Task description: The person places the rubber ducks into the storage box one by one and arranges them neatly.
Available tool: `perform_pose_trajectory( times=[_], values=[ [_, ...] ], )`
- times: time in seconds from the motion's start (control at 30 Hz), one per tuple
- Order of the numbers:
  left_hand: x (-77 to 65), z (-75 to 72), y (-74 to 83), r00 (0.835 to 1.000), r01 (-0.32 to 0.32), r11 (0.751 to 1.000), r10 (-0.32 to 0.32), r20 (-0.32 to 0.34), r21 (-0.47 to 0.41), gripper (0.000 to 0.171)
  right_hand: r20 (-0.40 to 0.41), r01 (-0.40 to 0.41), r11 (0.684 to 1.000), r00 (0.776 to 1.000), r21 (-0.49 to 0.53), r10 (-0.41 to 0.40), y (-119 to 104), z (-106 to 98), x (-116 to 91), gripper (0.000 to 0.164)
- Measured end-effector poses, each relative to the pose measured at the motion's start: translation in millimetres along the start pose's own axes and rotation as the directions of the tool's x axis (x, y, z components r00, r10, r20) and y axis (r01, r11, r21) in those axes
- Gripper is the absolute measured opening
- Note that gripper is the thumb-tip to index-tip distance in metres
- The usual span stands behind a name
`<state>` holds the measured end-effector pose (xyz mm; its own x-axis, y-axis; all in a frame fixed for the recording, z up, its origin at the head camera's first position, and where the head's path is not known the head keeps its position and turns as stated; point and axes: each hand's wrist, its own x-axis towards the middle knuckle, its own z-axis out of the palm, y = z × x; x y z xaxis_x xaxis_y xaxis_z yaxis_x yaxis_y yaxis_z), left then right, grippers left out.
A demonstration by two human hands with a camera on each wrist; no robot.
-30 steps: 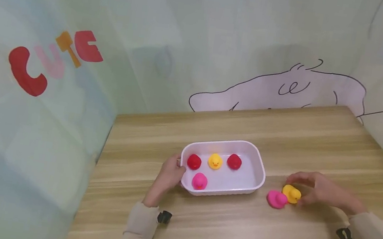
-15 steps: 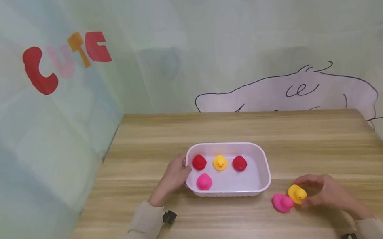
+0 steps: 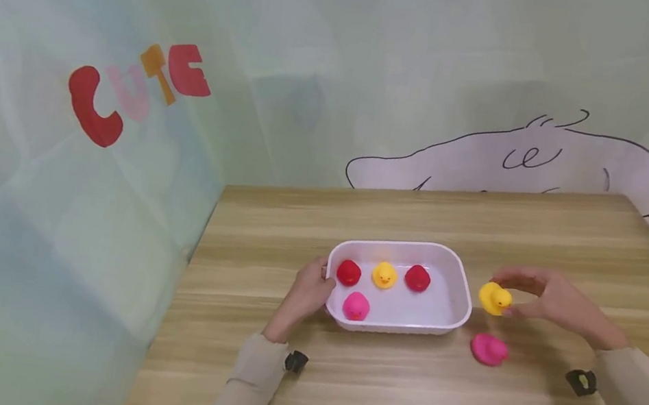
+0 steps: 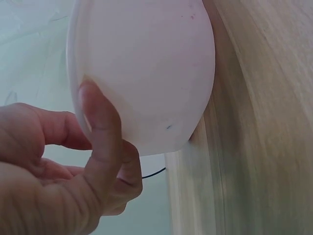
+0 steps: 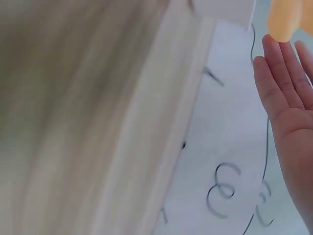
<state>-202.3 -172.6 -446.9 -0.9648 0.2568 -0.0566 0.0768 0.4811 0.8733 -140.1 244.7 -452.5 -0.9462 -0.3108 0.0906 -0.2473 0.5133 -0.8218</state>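
Note:
A white plastic basin (image 3: 400, 327) stands on the wooden table in the head view. My left hand (image 3: 305, 293) grips its left end; in the left wrist view the thumb (image 4: 100, 115) lies against the outer wall below the rim. Inside are a red duck (image 3: 348, 273), a yellow duck (image 3: 384, 275), another red duck (image 3: 417, 278) and a pink duck (image 3: 356, 306). Right of the basin, my right hand (image 3: 553, 304) pinches a yellow rubber duck (image 3: 494, 299) above the table. Only a blurred part of that duck (image 5: 283, 19) shows in the right wrist view.
A loose pink duck (image 3: 489, 349) lies on the table (image 3: 396, 399), to the right of the basin and below the held duck. Printed curtains (image 3: 315, 90) with cartoon drawings hang behind the table and along its left side.
My right hand has lifted the yellow duck off the table, away from the pink duck beside it, and carried it toward the back. My left hand keeps its grip on the basin.

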Motion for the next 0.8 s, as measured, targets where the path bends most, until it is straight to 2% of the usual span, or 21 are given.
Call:
perform_pose_trajectory(
  times=[0.2, 0.43, 0.63, 0.8],
  values=[
    [-1.0, -1.0, 1.9, 1.000, -0.028, 0.999, 0.029, -0.005, 0.037, 0.040, 0.060, -0.052, 0.998, 0.997, -0.047, 0.055, -22.9, 10.0, 26.3, 0.049],
    [-0.8, -5.1, 3.0, 0.999, -0.051, 0.997, 0.051, -0.005, 0.054, 0.040, 0.121, -0.044, 0.999, 0.992, 0.026, 0.041, -54.3, 36.7, 58.0, 0.043],
    [-1.5, -9.2, 7.2, 0.995, -0.097, 0.991, 0.099, -0.021, 0.095, 0.039, 0.138, 0.005, 1.000, 0.990, 0.015, -0.007, -73.0, 68.9, 80.9, 0.036],
    [-3.6, -4.0, 7.3, 0.993, -0.110, 0.985, 0.114, -0.018, 0.129, 0.035, 0.154, 0.059, 0.998, 0.987, -0.021, -0.055, -73.8, 96.8, 84.4, 0.033]
  ],
)
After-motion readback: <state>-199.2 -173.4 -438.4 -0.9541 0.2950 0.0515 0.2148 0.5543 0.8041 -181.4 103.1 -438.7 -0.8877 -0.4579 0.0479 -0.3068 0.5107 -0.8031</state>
